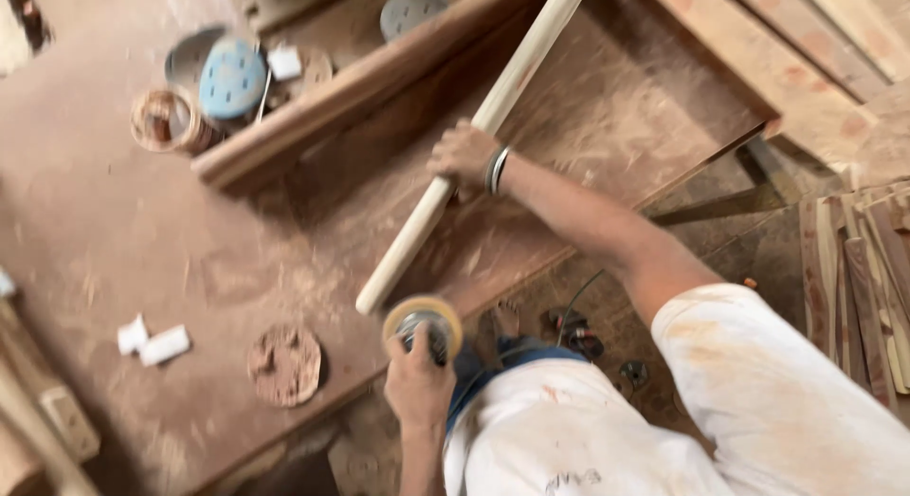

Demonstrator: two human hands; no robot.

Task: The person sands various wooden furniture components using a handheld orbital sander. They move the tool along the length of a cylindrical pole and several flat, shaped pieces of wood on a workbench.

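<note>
My left hand (419, 380) is closed around a small power sander (424, 327), its round yellow-edged pad facing up toward the camera, just below the near end of a long pale wooden rod (474, 140). My right hand (463, 157), with bangles at the wrist, grips the rod about midway, holding it slanted across the dusty brown surface (114, 221). Farther back, a blue sanding disc (232, 77) lies behind a wooden plank (351, 93). A worn brown disc (284, 365) and two white blocks (152, 341) lie near the front edge.
</note>
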